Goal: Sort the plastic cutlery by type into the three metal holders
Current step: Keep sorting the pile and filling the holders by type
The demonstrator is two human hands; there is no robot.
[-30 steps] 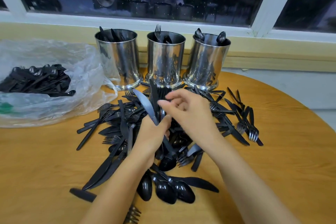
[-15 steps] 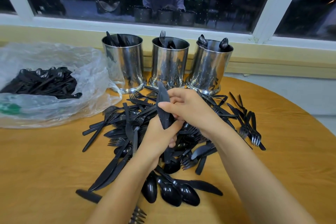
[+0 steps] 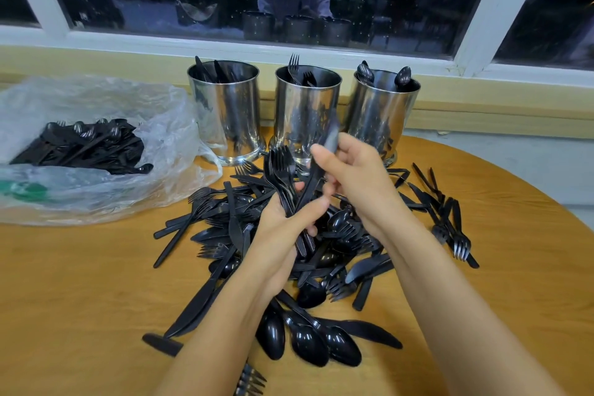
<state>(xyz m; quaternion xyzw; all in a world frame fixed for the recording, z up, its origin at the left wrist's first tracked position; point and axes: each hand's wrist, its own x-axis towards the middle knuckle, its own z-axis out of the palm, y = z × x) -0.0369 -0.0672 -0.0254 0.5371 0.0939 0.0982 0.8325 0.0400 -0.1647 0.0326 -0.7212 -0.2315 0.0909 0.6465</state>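
Note:
A pile of black plastic cutlery (image 3: 231, 228) lies on the round wooden table (image 3: 80, 292). Three metal holders stand at the back: the left holder (image 3: 225, 112) holds knives, the middle holder (image 3: 305, 112) forks, the right holder (image 3: 382, 112) spoons. Above the pile, my left hand (image 3: 283, 228) grips a bunch of forks (image 3: 281, 170), tines up. My right hand (image 3: 356, 177) pinches a black knife (image 3: 321, 164) just beside that bunch; its upper end is blurred in front of the middle holder.
A clear plastic bag (image 3: 96, 151) with more black cutlery lies at the left of the table. Several forks (image 3: 450, 222) lie apart at the right. Three spoons (image 3: 308, 337) lie near my forearms. A window sill and dark window run behind the holders.
My right hand has pulled the knife up and out of the bunch held by my left hand. The forks now stand exposed in my left hand. The camera has tilted slightly.

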